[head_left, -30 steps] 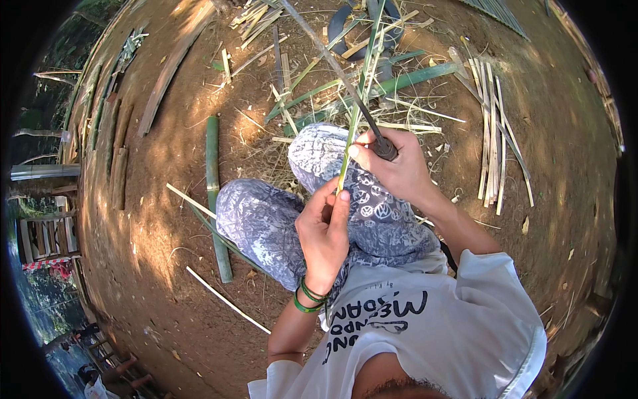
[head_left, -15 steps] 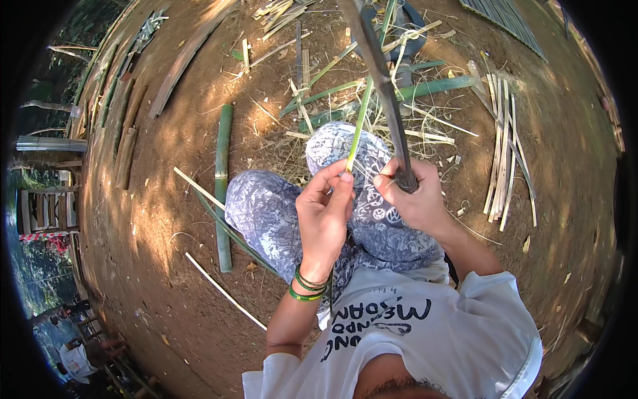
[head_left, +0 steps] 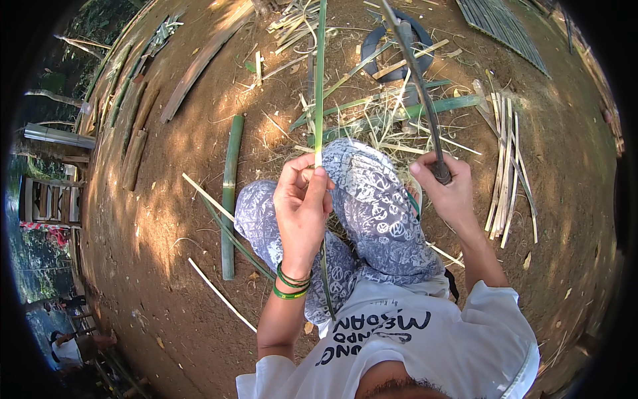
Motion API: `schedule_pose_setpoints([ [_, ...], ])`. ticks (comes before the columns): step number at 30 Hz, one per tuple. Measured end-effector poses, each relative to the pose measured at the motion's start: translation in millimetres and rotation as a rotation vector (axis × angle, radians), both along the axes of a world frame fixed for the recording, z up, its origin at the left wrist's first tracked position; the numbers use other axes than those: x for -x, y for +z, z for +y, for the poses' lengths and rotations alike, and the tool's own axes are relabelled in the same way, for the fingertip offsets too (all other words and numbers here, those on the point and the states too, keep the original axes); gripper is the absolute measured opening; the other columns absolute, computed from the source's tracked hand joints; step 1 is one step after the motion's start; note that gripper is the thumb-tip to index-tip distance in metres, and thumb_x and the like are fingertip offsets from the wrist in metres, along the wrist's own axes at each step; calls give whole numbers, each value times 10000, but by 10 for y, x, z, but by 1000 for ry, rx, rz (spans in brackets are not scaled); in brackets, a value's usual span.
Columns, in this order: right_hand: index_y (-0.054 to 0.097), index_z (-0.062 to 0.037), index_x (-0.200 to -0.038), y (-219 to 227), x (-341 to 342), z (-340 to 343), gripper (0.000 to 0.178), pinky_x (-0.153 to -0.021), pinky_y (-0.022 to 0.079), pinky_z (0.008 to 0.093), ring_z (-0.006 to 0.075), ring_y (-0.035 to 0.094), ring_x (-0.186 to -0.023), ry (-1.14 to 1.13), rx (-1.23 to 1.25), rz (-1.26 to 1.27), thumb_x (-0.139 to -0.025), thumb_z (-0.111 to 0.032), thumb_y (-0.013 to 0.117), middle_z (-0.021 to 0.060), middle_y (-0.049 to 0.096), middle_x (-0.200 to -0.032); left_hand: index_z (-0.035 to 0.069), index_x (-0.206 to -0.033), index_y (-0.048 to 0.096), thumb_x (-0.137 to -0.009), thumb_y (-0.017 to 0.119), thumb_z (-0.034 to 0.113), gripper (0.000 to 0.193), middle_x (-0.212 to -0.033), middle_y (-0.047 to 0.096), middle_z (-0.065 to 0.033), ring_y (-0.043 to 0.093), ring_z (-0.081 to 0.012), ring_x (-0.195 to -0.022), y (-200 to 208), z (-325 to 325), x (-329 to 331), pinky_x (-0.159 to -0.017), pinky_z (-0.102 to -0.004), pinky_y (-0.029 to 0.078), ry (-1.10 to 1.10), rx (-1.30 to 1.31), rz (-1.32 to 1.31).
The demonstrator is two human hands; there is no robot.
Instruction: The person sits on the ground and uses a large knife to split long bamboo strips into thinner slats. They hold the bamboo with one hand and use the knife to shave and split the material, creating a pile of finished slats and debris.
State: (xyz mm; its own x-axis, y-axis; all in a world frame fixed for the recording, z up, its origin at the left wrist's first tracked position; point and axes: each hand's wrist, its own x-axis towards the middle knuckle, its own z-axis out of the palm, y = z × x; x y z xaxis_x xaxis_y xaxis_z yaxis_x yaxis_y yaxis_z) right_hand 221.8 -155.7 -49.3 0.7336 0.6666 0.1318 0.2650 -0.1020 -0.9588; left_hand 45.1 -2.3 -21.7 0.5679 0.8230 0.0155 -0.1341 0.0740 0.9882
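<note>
My left hand (head_left: 300,209) is closed over my lap, pinching a long green bamboo strip (head_left: 319,86) between thumb and fingers. From there the strip runs straight up the view, and a darker length hangs below the hand towards my shirt. To the right, my right hand (head_left: 450,196) is wrapped round the handle end of a long dark knife (head_left: 425,93). Its narrow blade points away from me, apart from the strip. Below both hands are my knees in patterned grey trousers (head_left: 379,193).
A thick green bamboo piece (head_left: 230,193) lies left of my knees. Pale split strips (head_left: 505,166) are bundled at the right. Beyond my knees are shavings, another green bamboo length (head_left: 438,106) and a dark ring-shaped object (head_left: 367,46). Wooden poles (head_left: 136,149) lie farther left.
My hands have moved apart: the left one went left with the strip, which now stands straighter, and the right one went right with the knife. My knees have shifted slightly.
</note>
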Motion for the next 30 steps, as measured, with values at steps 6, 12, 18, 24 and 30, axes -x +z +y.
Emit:
schedule_pose_setpoints([
  [6, 728, 0, -943, 163, 57, 157, 279, -499, 393, 271, 72, 527, -528, 159, 25, -113, -825, -243, 799, 39, 581, -574, 20, -1228, 549, -1037, 508, 94, 209, -692, 469, 46, 355, -16, -497, 89, -14, -49, -417, -188, 266, -112, -14, -44],
  [12, 718, 14, -946, 150, 28, 260, 386, -513, 472, 369, 278, 628, -510, 182, 24, -296, -803, -337, 787, 148, 622, -614, 72, -1537, 358, -1022, 420, 50, 519, -693, 404, 33, 324, -30, -492, 262, 19, 57, -424, -186, 268, -314, 256, 20],
  [18, 694, -30, -1059, -105, 35, 64, 563, -513, 495, 415, 320, 662, -537, 237, 218, -364, -814, -534, 742, 133, 614, -564, 151, -1555, 331, -1073, 387, 164, 485, -701, 362, 22, 266, -36, -480, -88, -192, 354, -399, -172, 242, -485, 672, -24],
  [24, 576, -115, -1309, -350, 222, -139, 739, -499, 496, 463, 345, 660, -534, 285, 455, -492, -817, -657, 680, 130, 598, -536, 132, -1442, 472, -1070, 463, 159, 373, -783, 555, -26, 434, -54, -505, -490, -378, 423, -433, -197, 338, -339, 702, 146],
  [30, 401, -156, -1490, -312, 281, -77, 871, -534, 497, 481, 371, 650, -541, 402, 525, -449, -809, -603, 710, 140, 588, -535, 67, -1452, 468, -1040, 448, 50, 413, -820, 552, -12, 396, -37, -515, -655, -350, 256, -450, -192, 308, -328, 690, 4],
])
